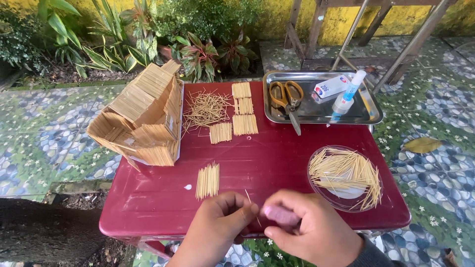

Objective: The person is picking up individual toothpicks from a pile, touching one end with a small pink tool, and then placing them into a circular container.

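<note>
My left hand pinches a single thin toothpick at the near edge of the dark red table. My right hand is closed around a small pink object, right beside the left fingertips. A flat row of aligned toothpicks lies just beyond the left hand. To the right stands a clear round dish piled with loose toothpicks.
A toothpick-built house model sits at the table's left. Behind it lie a loose toothpick heap and several glued toothpick panels. A metal tray holds yellow-handled scissors, a small box and a glue bottle. Plants stand behind.
</note>
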